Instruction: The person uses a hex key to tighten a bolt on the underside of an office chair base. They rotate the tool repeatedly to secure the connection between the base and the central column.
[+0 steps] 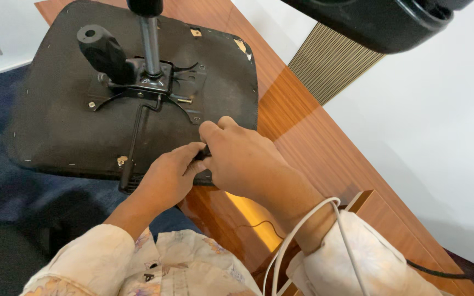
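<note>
We count 2 hands, 1 upturned chair seat (45, 120), 1 metal column (151, 46), 2 levers. Seat underside is black fabric, worn at edges, lying on a glossy brown wood table (303, 142). Our left hand (165, 178) and right hand (245, 161) meet at the seat's near edge, fingers of both pinched on 1 small black part (203, 154); mostly hidden by the fingers, so we can't tell what it is. Black steel mechanism plate (154, 85) sits mid-seat w/ chrome column rising from it. Thick black knob handle (102, 52) angles up-left; thin black lever rod (133, 148) runs toward us, just left of left hand. White cable (297, 235) loops over right wrist. Ribbed panel (330, 63) behind table.
</note>
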